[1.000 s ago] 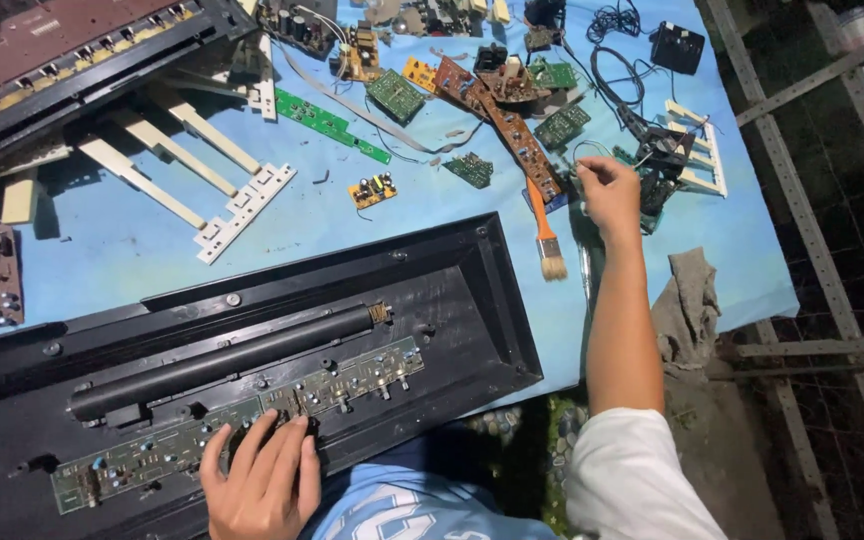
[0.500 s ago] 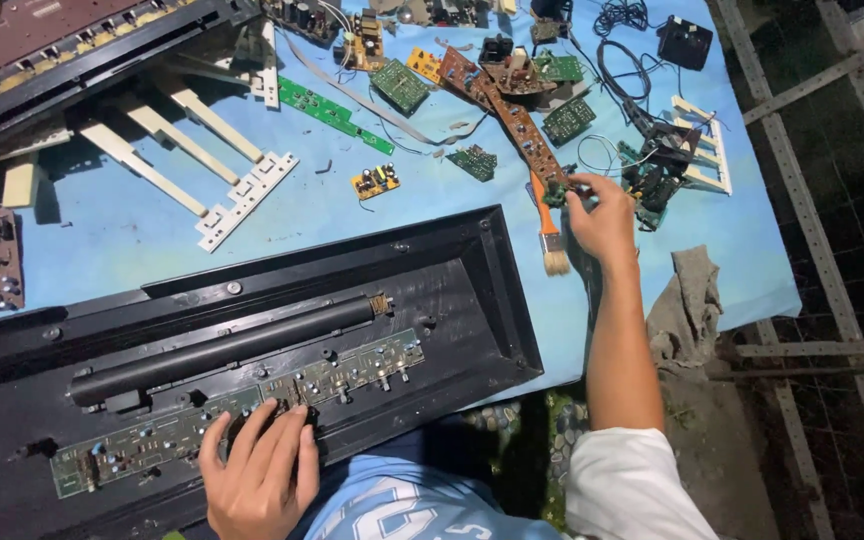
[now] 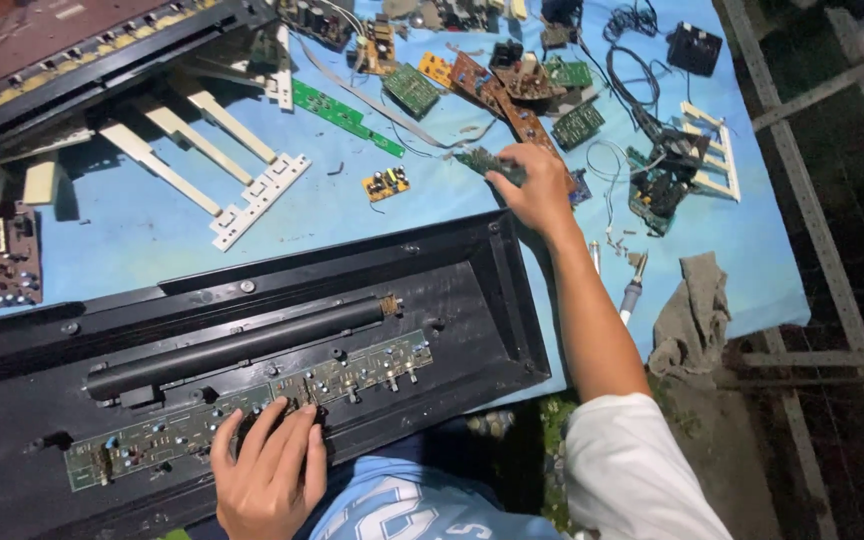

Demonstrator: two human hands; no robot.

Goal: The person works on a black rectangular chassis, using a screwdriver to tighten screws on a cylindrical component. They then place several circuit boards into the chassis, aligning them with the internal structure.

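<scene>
Blue table [image 3: 132, 235] cluttered | left hand [image 3: 267, 475] rests loose on long circuit board [image 3: 252, 405] | right hand [image 3: 537, 190] pinches small green board [image 3: 482, 162]

small green circuit board [image 3: 487, 163], flat on blue table [image 3: 152, 235]

Circuit boards [image 3: 497, 95] behind keyboard casing [image 3: 252, 340]

There are no boxes, packs, stickers, signs or screens to see here, only bare parts and boards.
</scene>
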